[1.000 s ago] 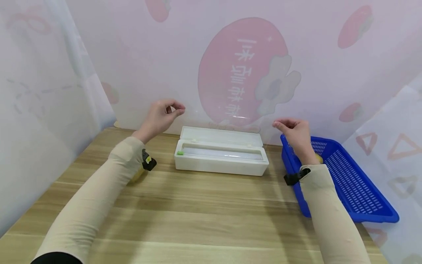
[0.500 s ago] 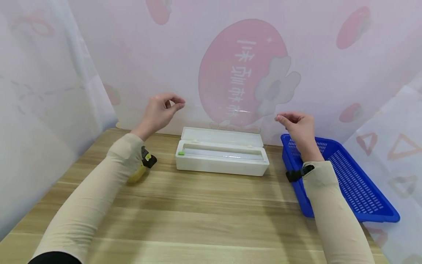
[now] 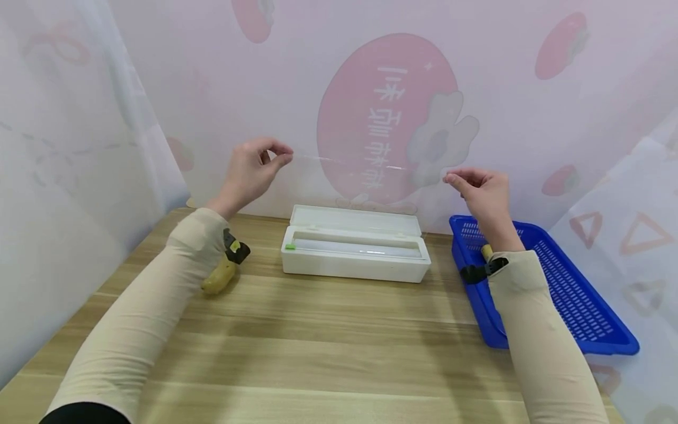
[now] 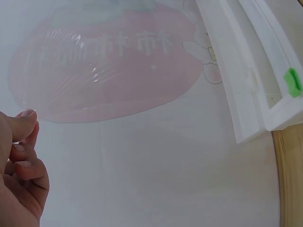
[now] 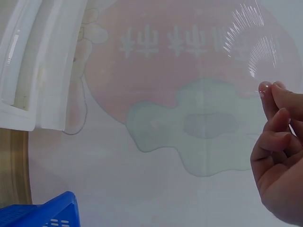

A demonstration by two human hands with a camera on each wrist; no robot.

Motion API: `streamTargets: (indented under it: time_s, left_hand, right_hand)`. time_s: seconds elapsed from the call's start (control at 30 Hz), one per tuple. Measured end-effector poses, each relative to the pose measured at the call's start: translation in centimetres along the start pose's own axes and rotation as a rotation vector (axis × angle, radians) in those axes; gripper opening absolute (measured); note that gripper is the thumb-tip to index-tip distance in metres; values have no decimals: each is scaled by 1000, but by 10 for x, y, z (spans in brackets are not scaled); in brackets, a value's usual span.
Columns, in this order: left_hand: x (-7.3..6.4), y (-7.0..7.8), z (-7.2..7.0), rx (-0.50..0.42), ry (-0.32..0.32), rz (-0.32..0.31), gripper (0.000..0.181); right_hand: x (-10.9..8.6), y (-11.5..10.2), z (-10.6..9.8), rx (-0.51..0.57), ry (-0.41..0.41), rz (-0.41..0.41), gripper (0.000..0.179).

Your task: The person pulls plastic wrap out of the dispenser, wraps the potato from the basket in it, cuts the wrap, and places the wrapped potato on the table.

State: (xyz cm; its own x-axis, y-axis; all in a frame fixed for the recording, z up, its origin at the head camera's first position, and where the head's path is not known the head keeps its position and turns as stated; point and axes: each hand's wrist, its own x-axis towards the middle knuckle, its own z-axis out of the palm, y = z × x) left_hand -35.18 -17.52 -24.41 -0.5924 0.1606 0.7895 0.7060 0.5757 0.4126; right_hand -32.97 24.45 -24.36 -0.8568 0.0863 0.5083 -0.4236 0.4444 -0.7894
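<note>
Between my raised hands a sheet of clear cling film (image 3: 394, 168) is drawn up, showing mostly as glints and fine creases. My left hand (image 3: 253, 174) pinches its left corner between thumb and forefinger. At the other corner, my right hand (image 3: 483, 197) pinches it the same way, as the right wrist view shows with radiating creases in the film (image 5: 260, 52). Below and between the hands stands a white cling film box (image 3: 355, 268), its lid (image 3: 355, 220) tipped back. Inside lies the film roll (image 3: 344, 246), and a green slide cutter (image 3: 289, 247) sits at the left end.
A yellow rounded fruit or vegetable (image 3: 218, 280) lies on the wooden table (image 3: 328, 353) under the left wrist. To the right stands a blue perforated basket (image 3: 572, 282), partly behind the right forearm, with something yellow (image 3: 487, 252) in it. A printed cloth (image 3: 212, 88) hangs behind.
Both hands have risen, lifting the film higher above the box. The right hand has also shifted slightly right; the box and basket stay in place.
</note>
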Motion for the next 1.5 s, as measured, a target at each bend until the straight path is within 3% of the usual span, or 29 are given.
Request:
streamTargets:
  time_s: [0.37, 0.53, 0.63, 0.77, 0.83, 0.93, 1.1, 1.23, 1.37, 1.5]
  left_hand:
    - [8, 7, -7, -4, 0, 24, 8]
    - [0, 14, -9, -52, -30, 9, 10]
    - [-12, 17, -9, -94, -64, 45, 12]
    - [-38, 16, -8, -139, -158, 172, 15]
    - [-54, 14, -6, -152, -238, 224, 16]
    - [-84, 17, -5, -175, -415, 223, 17]
    - [-136, 25, 3, -170, -754, 130, 16]
    - [-169, 18, 21, -179, -935, 3, 11]
    - [-191, 8, 38, -212, -1013, -135, 11]
    - [-207, 5, 48, -207, -973, -244, 13]
  right_hand:
    - [1, -4, -4, 73, 20, -52, 31]
    - [-10, -8, -10, 219, -17, -1, 30]
    - [-23, -10, -15, 328, -56, 46, 32]
    - [-47, -4, -22, 384, -119, 68, 29]
    - [-63, 2, -25, 379, -160, 69, 26]
    - [-90, 15, -26, 314, -252, 92, 23]
    - [-142, 45, -11, 122, -357, 209, 17]
    - [-170, 70, 9, 86, -416, 341, 19]
    - [-184, 89, 23, 62, -523, 427, 28]
    - [-192, 99, 29, 36, -547, 485, 26]
